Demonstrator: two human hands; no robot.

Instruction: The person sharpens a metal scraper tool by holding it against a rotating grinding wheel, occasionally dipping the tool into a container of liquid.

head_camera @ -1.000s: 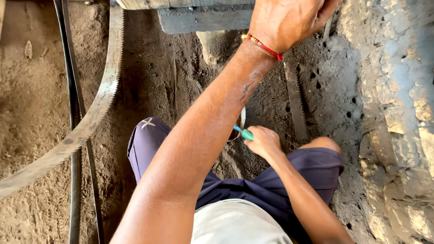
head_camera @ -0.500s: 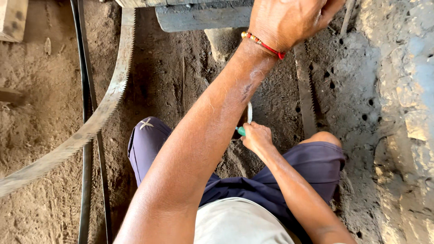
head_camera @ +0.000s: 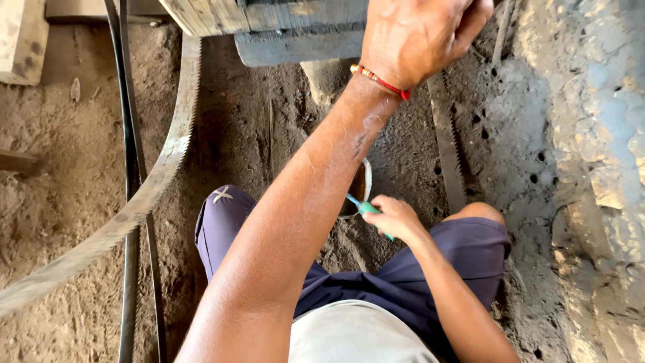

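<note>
The right hand (head_camera: 396, 218) is down low between the knees, fingers curled shut around a thin teal-green plastic handle (head_camera: 368, 210), like a toothbrush or a small brush. Its tip pokes toward a small round metal cup (head_camera: 359, 191) sitting in the dirt, mostly hidden behind the forearm, so I can't tell what's in it. The left hand (head_camera: 420, 37) is stretched way up, with a red thread bracelet (head_camera: 379, 81) on the wrist. It's closed over something at the edge of the grey weathered timber block (head_camera: 295, 30), but the grip itself is out of sight, so I can't say what it's clamped on.

Going outward: dark blue shorts (head_camera: 416, 269) and a pale grey shirt (head_camera: 353, 333) below, and loose brown sawdusty ground (head_camera: 60, 175) everywhere. A long curved band-saw blade with teeth (head_camera: 158, 181) sweeps across the left side, with thin black straps or cables (head_camera: 131, 154) running alongside it. A second straight toothed blade strip (head_camera: 447, 154) lies on the right near the rough crumbly grey wall (head_camera: 591, 168).

Handling-wise, my guess is the green handle is light, a bit bendy and easy to pinch mid-shaft, right where it's being held. The cup looks light too and probably tips easily in soft dirt, so I'd grab it by the rim. The blades look springy with sharp teeth, so the flat back edge is the only sane place to hold them.
</note>
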